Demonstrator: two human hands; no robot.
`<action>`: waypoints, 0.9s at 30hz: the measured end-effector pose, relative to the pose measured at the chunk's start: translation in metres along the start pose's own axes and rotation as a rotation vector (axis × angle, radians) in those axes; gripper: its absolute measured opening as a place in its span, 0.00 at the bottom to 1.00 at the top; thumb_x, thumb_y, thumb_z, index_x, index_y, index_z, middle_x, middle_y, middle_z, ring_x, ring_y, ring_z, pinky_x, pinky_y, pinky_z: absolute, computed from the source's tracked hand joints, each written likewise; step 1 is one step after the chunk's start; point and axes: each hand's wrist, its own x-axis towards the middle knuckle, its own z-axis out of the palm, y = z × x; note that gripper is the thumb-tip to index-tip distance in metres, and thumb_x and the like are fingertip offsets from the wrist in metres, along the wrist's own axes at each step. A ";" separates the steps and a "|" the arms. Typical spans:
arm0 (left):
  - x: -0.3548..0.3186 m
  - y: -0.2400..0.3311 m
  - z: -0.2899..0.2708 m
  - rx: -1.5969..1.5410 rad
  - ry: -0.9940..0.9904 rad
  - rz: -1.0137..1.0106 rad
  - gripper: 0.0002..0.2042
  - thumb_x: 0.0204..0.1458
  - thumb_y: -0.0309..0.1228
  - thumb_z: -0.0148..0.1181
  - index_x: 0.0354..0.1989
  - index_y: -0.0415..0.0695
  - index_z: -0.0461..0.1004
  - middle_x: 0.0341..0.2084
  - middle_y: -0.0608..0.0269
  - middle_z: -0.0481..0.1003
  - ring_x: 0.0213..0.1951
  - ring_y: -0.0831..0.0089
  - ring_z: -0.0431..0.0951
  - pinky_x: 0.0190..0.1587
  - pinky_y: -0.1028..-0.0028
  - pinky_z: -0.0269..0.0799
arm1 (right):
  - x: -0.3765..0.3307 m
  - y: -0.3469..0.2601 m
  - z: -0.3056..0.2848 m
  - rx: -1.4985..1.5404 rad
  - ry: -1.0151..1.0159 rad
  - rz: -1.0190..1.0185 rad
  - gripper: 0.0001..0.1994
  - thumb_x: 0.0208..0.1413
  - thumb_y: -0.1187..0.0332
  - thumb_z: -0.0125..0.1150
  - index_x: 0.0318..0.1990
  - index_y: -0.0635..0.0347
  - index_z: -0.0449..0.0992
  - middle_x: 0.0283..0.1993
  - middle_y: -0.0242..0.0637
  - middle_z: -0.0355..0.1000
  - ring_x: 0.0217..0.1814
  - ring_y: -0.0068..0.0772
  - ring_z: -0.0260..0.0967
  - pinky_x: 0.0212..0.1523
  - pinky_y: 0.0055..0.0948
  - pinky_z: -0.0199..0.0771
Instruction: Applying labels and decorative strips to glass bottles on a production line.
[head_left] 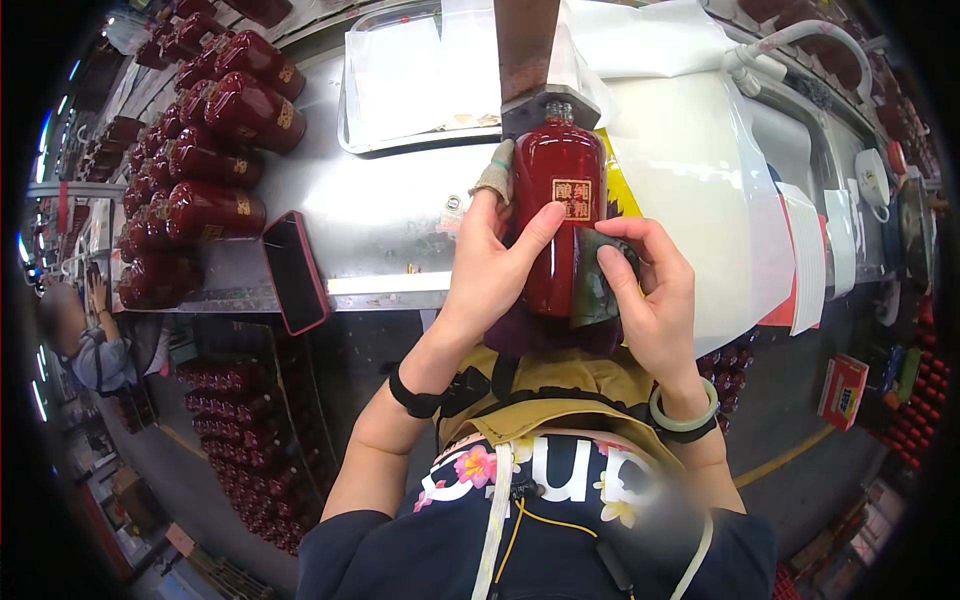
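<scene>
Clearly, our left hand [487, 258] grips the bottle [558, 160] at the bench's [375, 215] near edge, its neck pointing away from us, while our right hand [660, 300] pinches a green sheet [594, 298] against its lower side.

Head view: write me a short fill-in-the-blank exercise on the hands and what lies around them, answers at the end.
1. The left hand steadies a glossy bottle whose colour is ____.
2. The dark green piece against the bottle is pinched by the person's ____ hand.
3. The frame and lettering on that bottle are ____ in colour.
4. The phone lies to the ____ of both hands.

Missing words: dark red; right; gold; left.
</scene>
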 end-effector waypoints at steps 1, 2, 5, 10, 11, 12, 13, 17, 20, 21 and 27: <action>0.000 0.000 0.001 -0.008 0.006 0.007 0.38 0.63 0.32 0.64 0.75 0.29 0.50 0.66 0.47 0.66 0.65 0.66 0.69 0.68 0.67 0.65 | 0.000 -0.001 0.001 0.005 0.006 0.004 0.09 0.63 0.77 0.61 0.49 0.67 0.77 0.43 0.37 0.77 0.41 0.23 0.75 0.44 0.24 0.75; 0.000 -0.001 0.001 -0.016 0.012 0.013 0.38 0.63 0.32 0.64 0.75 0.29 0.50 0.66 0.47 0.66 0.65 0.66 0.69 0.68 0.67 0.65 | 0.000 -0.001 0.001 0.009 0.012 0.009 0.09 0.63 0.77 0.61 0.49 0.68 0.77 0.43 0.38 0.77 0.41 0.24 0.75 0.44 0.24 0.75; -0.001 0.002 0.001 -0.022 0.006 0.003 0.38 0.63 0.32 0.64 0.75 0.29 0.49 0.66 0.47 0.66 0.65 0.66 0.69 0.68 0.67 0.65 | 0.000 -0.001 0.002 -0.010 0.017 -0.008 0.08 0.63 0.77 0.61 0.49 0.67 0.77 0.43 0.39 0.78 0.42 0.24 0.76 0.44 0.25 0.75; -0.001 -0.001 0.002 -0.020 0.019 0.015 0.38 0.63 0.31 0.64 0.74 0.29 0.50 0.65 0.48 0.67 0.65 0.66 0.70 0.67 0.67 0.65 | 0.000 0.001 0.003 -0.068 0.042 -0.048 0.08 0.61 0.77 0.63 0.47 0.67 0.78 0.42 0.40 0.77 0.40 0.28 0.76 0.42 0.26 0.74; -0.001 -0.001 0.002 -0.021 0.026 0.021 0.37 0.63 0.31 0.64 0.74 0.29 0.50 0.65 0.48 0.67 0.64 0.67 0.70 0.67 0.67 0.66 | 0.000 0.002 0.003 -0.097 0.047 -0.071 0.08 0.61 0.77 0.64 0.47 0.66 0.78 0.41 0.40 0.77 0.40 0.31 0.76 0.42 0.28 0.74; -0.001 0.000 0.001 -0.021 0.026 0.018 0.37 0.63 0.31 0.64 0.74 0.29 0.50 0.65 0.48 0.67 0.64 0.67 0.70 0.67 0.67 0.66 | 0.001 0.002 0.004 -0.096 0.047 -0.068 0.08 0.61 0.77 0.64 0.47 0.66 0.78 0.41 0.40 0.77 0.40 0.31 0.76 0.42 0.28 0.74; 0.000 0.001 0.001 -0.027 0.018 0.011 0.37 0.63 0.30 0.64 0.74 0.29 0.51 0.65 0.48 0.68 0.64 0.67 0.71 0.66 0.68 0.67 | 0.001 0.002 0.004 -0.128 0.053 -0.093 0.08 0.60 0.77 0.64 0.46 0.65 0.78 0.41 0.40 0.77 0.39 0.33 0.75 0.41 0.29 0.73; 0.000 0.001 0.002 -0.042 0.016 0.015 0.37 0.63 0.30 0.64 0.74 0.29 0.51 0.64 0.49 0.69 0.62 0.68 0.72 0.65 0.68 0.68 | 0.001 0.003 0.005 -0.153 0.073 -0.114 0.09 0.57 0.77 0.65 0.45 0.64 0.79 0.39 0.42 0.76 0.39 0.38 0.74 0.40 0.32 0.72; 0.000 0.003 0.002 -0.034 -0.001 -0.008 0.37 0.63 0.30 0.64 0.75 0.30 0.50 0.66 0.48 0.67 0.64 0.67 0.70 0.67 0.67 0.66 | 0.001 0.002 0.003 -0.169 0.044 -0.110 0.08 0.60 0.77 0.64 0.46 0.65 0.78 0.42 0.39 0.76 0.42 0.33 0.75 0.43 0.30 0.74; 0.000 0.001 0.001 -0.034 0.000 -0.007 0.37 0.63 0.30 0.64 0.75 0.30 0.50 0.66 0.48 0.67 0.64 0.67 0.70 0.67 0.67 0.66 | 0.001 0.000 0.002 -0.169 0.043 -0.111 0.08 0.60 0.77 0.64 0.46 0.65 0.78 0.42 0.39 0.76 0.42 0.33 0.75 0.43 0.30 0.74; 0.005 -0.002 -0.012 -0.142 0.080 -0.034 0.33 0.69 0.30 0.55 0.76 0.30 0.48 0.69 0.46 0.63 0.69 0.66 0.65 0.71 0.67 0.60 | 0.020 0.008 -0.024 0.301 0.061 0.096 0.10 0.70 0.73 0.54 0.55 0.67 0.73 0.46 0.30 0.73 0.47 0.15 0.68 0.51 0.19 0.69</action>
